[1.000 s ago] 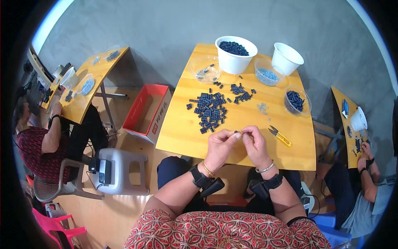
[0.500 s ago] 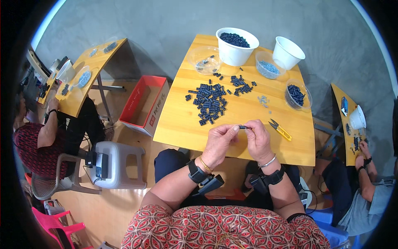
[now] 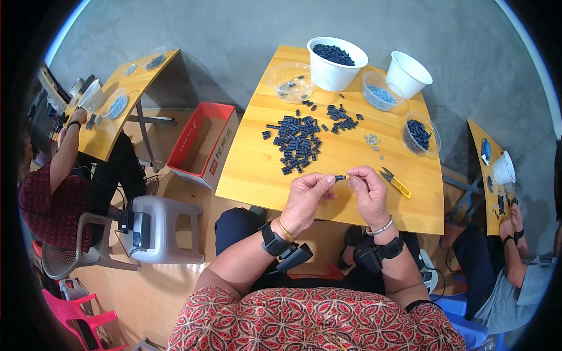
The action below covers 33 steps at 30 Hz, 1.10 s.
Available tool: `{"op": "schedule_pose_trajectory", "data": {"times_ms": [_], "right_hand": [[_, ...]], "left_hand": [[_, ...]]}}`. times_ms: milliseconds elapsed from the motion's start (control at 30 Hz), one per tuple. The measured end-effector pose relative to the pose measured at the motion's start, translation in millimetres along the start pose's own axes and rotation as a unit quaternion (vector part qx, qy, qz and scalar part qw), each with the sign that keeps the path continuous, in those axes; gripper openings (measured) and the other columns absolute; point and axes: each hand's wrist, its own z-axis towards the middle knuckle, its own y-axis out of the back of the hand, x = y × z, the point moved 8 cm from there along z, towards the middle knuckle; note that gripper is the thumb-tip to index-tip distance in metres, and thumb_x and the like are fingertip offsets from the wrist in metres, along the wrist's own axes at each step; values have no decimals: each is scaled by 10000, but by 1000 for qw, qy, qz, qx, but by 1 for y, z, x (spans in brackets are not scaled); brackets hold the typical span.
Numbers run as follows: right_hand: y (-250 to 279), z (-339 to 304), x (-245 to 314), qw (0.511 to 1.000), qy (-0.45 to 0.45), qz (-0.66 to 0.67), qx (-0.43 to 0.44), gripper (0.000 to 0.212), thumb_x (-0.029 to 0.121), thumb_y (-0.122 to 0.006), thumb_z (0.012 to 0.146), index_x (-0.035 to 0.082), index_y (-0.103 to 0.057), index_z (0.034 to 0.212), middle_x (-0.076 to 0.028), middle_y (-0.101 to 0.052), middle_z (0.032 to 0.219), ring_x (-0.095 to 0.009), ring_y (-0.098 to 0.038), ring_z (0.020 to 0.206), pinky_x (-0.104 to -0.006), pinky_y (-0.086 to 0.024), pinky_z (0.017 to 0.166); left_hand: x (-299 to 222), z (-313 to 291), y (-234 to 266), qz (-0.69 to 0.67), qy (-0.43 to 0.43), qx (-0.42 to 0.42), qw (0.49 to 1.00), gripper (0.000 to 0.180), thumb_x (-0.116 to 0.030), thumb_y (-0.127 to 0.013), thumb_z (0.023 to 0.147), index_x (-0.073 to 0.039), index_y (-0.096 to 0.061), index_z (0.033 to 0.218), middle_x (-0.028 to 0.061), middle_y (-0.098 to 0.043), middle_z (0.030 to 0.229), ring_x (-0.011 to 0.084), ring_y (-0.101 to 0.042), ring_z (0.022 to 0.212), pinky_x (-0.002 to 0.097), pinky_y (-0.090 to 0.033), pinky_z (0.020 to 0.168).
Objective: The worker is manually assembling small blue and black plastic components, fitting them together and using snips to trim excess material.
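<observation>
Over the table's near edge, my left hand [image 3: 304, 202] pinches a small black plastic part [image 3: 339, 178] between thumb and forefinger. Just beside the part's right end is my right hand [image 3: 370, 196], its thumb and fingertips pressed together; anything between them is too small to make out. Beyond my hands lies a pile of similar black parts [image 3: 297, 140], with a smaller black cluster [image 3: 341, 119] behind it. Tiny silvery pieces [image 3: 372, 140] are scattered to its right. Yellow-handled thread snips [image 3: 398, 184] rest right of my right hand.
At the back of the wooden table [image 3: 252, 175] stand a white tub of black parts [image 3: 336, 76], another white tub [image 3: 408, 76], and clear bowls of bluish pieces [image 3: 379, 99], black parts [image 3: 421, 134] and few pieces [image 3: 290, 90]. A red-lined box [image 3: 202, 146] sits left. People work at both sides.
My right hand has drawn slightly right, away from the black part, leaving more of its end showing. My left hand still pinches it, a little farther left.
</observation>
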Motion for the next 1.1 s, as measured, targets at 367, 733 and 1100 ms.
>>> {"op": "schedule_pose_trajectory", "data": {"times_ms": [367, 733, 1100], "right_hand": [[64, 28, 14, 961, 98, -242, -86, 84, 19, -557, 791, 16, -546, 874, -145, -561, 798, -314, -571, 735, -352, -458, 655], [44, 88, -45, 973, -32, -221, 62, 86, 54, -569, 769, 13, -562, 845, -148, -571, 801, -313, -564, 782, -387, -454, 695], [-35, 109, -72, 926, 36, -350, 138, 93, 86, -582, 776, 24, -524, 814, -145, -558, 814, -329, -551, 814, -416, -445, 704]], "left_hand": [[-4, -9, 3, 124, 4, 14, 992, 190, -120, -570, 868, 44, -621, 949, -1, -563, 711, 70, -505, 652, 206, -434, 606], [-4, -8, -10, 279, -105, 84, 951, 146, -85, -562, 867, 17, -641, 935, -7, -572, 718, 51, -488, 661, 196, -407, 616], [-8, -7, -2, 207, -49, 86, 973, 161, -100, -563, 873, 15, -638, 957, 17, -611, 785, 66, -535, 683, 202, -440, 641]]}}
